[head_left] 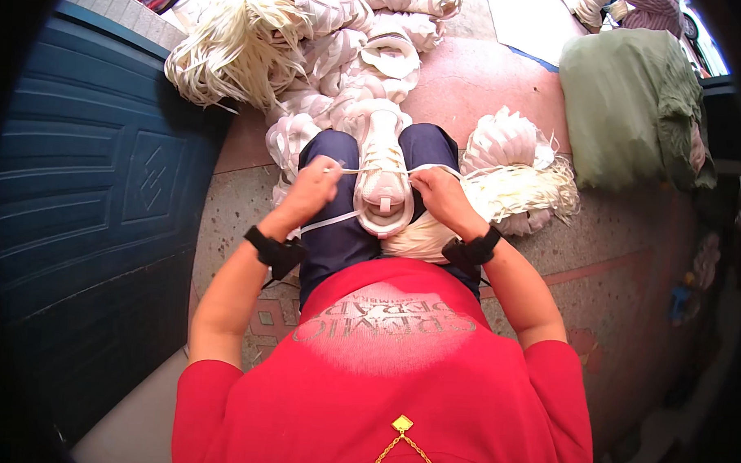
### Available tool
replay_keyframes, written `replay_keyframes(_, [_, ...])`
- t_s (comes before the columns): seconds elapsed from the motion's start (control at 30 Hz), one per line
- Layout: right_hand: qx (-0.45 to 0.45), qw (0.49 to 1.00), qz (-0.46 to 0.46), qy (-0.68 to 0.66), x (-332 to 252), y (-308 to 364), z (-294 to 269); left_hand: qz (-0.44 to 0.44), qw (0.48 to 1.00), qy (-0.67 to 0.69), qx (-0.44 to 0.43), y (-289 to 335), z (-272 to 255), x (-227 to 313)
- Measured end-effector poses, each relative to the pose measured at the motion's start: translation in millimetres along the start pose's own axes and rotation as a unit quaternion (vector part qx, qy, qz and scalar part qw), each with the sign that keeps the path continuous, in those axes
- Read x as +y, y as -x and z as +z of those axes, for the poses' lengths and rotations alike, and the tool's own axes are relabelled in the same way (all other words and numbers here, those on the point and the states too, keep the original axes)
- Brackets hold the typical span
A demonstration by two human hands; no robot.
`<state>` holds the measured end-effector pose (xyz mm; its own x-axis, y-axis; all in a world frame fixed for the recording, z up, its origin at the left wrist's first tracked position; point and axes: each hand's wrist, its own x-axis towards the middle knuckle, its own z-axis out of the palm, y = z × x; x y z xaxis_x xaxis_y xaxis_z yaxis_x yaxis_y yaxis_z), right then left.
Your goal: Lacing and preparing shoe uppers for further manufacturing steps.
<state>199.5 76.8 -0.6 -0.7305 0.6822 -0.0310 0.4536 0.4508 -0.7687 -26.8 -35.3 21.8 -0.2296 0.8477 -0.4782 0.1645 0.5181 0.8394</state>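
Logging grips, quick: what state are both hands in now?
Left hand: closed, holding white lace beside the pale shoe.
Right hand: closed, pinching white lace on the shoe's other side.

A pale pink-and-white shoe (pixel 383 186) sits between navy trouser legs (pixel 334 150), toe toward twelve o'clock, opening toward six. Flat off-white lace (pixel 363 172) is threaded over its front; one length runs nearly straight from nine to three, another slants toward eight.
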Motion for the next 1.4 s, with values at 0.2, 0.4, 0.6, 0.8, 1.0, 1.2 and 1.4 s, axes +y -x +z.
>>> replay_keyframes(0.2, [0.029,0.999,0.01,0.027,4.4,-13.2,6.2,0.327,0.91,-0.201,0.159,-10.3,15.1,-1.1])
replay_keyframes(0.4, [-0.019,0.99,-0.049,0.131,-5.8,-19.8,1.1,0.047,0.99,-0.115,0.066,3.5,14.1,7.5])
replay_keyframes(0.6, [-0.037,0.991,-0.073,0.106,-2.8,-25.1,3.1,0.123,0.969,-0.169,0.132,1.6,20.6,-3.3])
replay_keyframes(0.8, [-0.056,0.991,-0.043,0.113,-6.2,-28.6,2.9,0.179,0.934,-0.264,0.164,-11.8,28.4,-9.7])
replay_keyframes(1.0, [0.016,0.977,-0.096,0.192,-18.4,-22.8,-6.2,0.193,0.903,-0.359,0.136,-11.3,30.1,3.5])
replay_keyframes(1.2, [0.039,0.98,-0.068,0.183,-13.0,-20.1,5.9,0.298,0.827,-0.469,0.088,-20.3,32.8,16.7])
replay_keyframes(1.4, [0.037,0.987,-0.051,0.145,-25.1,-13.6,2.8,0.259,0.844,-0.433,0.181,-1.7,38.7,15.4])
